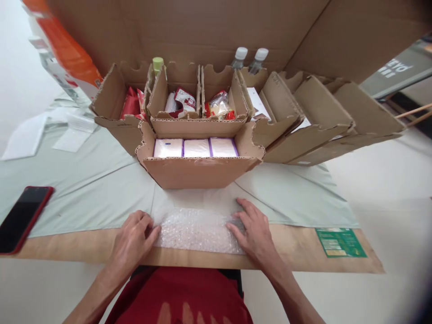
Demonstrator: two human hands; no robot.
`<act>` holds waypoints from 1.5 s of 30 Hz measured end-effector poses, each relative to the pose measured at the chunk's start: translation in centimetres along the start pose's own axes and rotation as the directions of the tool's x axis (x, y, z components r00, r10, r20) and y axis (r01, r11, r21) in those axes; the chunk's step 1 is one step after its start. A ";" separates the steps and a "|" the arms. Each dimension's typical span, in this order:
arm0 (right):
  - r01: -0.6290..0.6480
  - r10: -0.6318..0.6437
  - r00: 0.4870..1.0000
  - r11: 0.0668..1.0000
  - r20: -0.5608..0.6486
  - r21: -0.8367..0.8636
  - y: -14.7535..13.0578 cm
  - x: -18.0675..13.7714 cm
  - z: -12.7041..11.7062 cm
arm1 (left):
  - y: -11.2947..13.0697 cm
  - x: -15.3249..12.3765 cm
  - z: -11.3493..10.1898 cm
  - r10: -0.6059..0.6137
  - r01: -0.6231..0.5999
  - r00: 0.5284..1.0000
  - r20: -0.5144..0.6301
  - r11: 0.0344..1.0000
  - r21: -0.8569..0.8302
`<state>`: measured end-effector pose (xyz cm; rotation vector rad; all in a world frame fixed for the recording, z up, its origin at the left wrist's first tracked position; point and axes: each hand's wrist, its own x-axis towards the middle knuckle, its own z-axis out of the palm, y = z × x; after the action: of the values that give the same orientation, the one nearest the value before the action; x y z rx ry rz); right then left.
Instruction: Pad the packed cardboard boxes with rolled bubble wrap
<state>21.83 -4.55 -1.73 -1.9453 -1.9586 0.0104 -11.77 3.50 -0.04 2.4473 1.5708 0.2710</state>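
Note:
A sheet of clear bubble wrap (199, 231) lies flat across the wooden front edge of the table and the pale green cloth. At its left edge, my left hand (135, 234) has its fingers curled, with thumb and forefinger pinching the wrap. My right hand (253, 229) rests on the right end of the sheet, fingers spread. Just behind the wrap stands a cardboard box (199, 173) holding three white packs with purple edges (196, 148).
Behind are several open cardboard bins (175, 76) with packets inside. Two white-capped bottles (241, 54) and an orange bottle (67, 45) stand farther back. A red-cased phone (25, 218) lies left, a green card (340, 243) right. Loose wrap (76, 130) sits back left.

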 end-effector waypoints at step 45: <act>-0.442 0.763 0.511 -0.162 0.396 0.882 -4.4 -11.8 -2.2 | 15.6 1.7 5.3 0.764 -0.724 0.634 -0.118 0.534 -0.436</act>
<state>17.90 -16.68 -1.53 -1.5090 -0.1932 0.9508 3.99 -1.70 -0.66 2.5188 0.2356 0.5744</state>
